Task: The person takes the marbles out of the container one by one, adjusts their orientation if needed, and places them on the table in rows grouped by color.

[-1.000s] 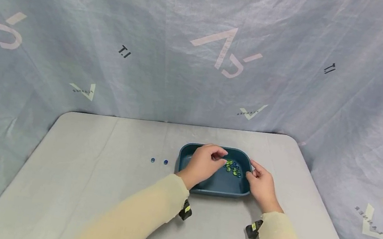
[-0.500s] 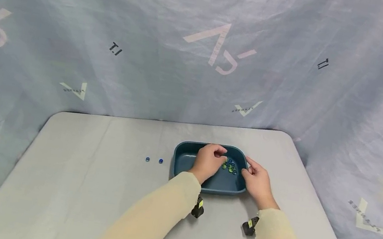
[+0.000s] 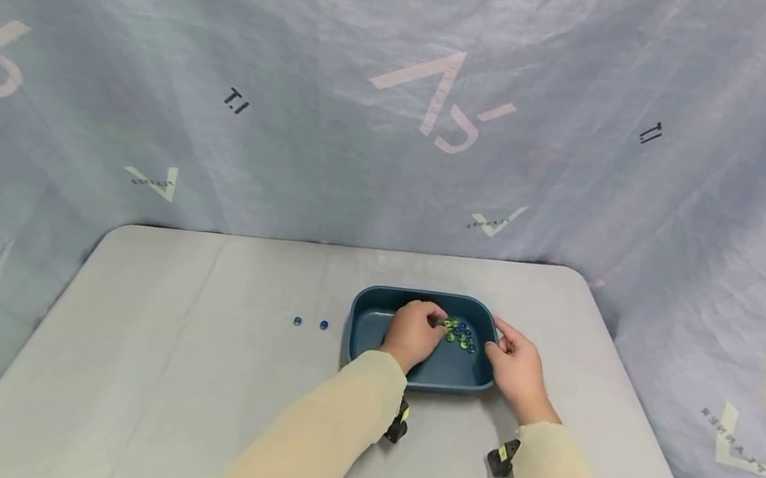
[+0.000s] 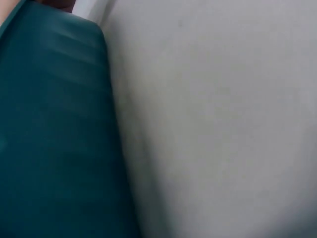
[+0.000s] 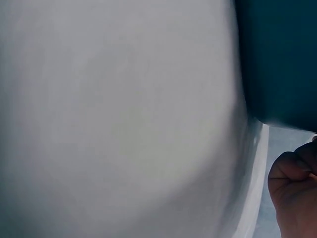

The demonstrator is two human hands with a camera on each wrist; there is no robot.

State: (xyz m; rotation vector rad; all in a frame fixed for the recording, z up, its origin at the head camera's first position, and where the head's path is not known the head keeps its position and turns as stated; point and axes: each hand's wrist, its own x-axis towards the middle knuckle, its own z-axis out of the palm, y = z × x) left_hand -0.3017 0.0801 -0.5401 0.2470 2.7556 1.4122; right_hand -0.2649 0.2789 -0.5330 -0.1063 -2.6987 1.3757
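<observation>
A dark teal rectangular tray (image 3: pixel 371 328) sits toward the far side of the table. Inside it, to the right, lies a small cluster of green and blue glass beads (image 3: pixel 461 338). My left hand (image 3: pixel 412 333) reaches over the near wall into the tray, its thumb and index fingertips right at the cluster's left side; I cannot tell whether they pinch a bead. On the right end, my right hand (image 3: pixel 518 373) grips the rim, thumb on the near side and fingers behind. The left wrist view shows mostly the tray's outer wall (image 4: pixel 64 124).
Two blue beads, one left (image 3: pixel 296 321) and one right (image 3: pixel 324 325), lie on the pale table (image 3: pixel 178 374) left of the tray. Grey printed sheeting (image 3: pixel 339 139) hangs behind the table and along its sides.
My left hand has moved right and lowered into the tray, its fingertips coming down to the beads. The right hand keeps its hold on the rim. The head view has shifted slightly.
</observation>
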